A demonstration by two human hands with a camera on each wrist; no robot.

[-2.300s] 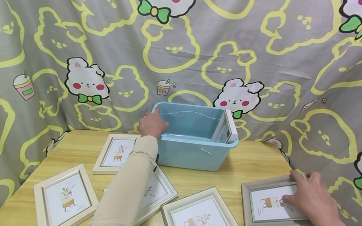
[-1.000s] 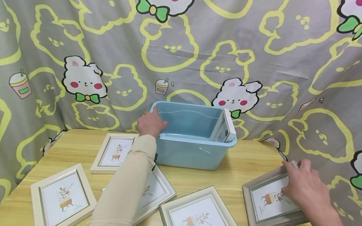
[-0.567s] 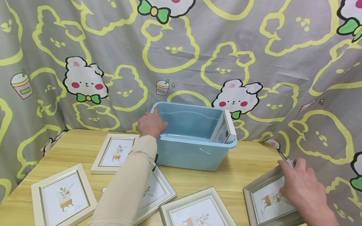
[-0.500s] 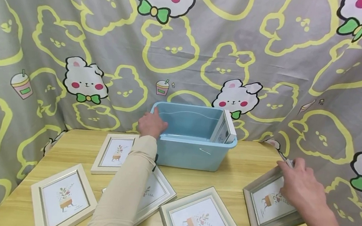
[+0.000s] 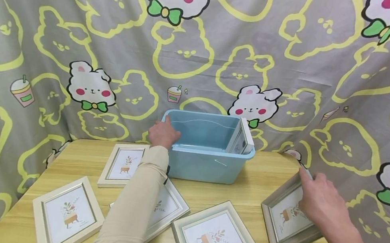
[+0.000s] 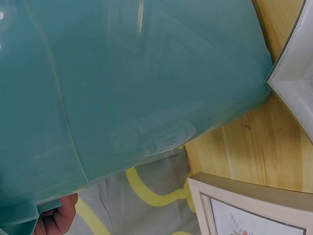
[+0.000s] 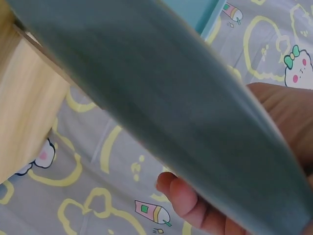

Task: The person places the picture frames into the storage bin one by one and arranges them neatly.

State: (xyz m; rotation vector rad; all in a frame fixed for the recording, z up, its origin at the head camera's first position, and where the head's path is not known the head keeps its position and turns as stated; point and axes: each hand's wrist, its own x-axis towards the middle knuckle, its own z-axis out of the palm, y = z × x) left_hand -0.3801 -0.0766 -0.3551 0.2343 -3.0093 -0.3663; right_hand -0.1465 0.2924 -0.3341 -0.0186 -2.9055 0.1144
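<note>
A blue plastic bin [image 5: 201,167] stands at the back of the table. My left hand [image 5: 164,133] grips its left rim; in the left wrist view, curled fingers [image 6: 63,215] show under the rim. Inside the bin, a white picture frame [image 5: 247,133] stands on edge against the right end. My right hand [image 5: 330,215] holds a grey-brown picture frame [image 5: 283,217], which is tilted with its far right side raised and its lower left edge near or on the table. The right wrist view shows that frame's side [image 7: 161,103] close up, with fingertips [image 7: 183,196] behind it.
Several picture frames lie face up: a cream one [image 5: 69,213] at left, another [image 5: 123,165] beside the bin, a white one [image 5: 171,205] partly under the left forearm, and a beige one [image 5: 216,236] at front. A patterned curtain [image 5: 202,58] hangs behind the wooden table [image 5: 272,174].
My right hand has tilted the grey-brown frame up from lying nearly flat, shifting slightly left with it. My left hand has stayed on the bin's rim.
</note>
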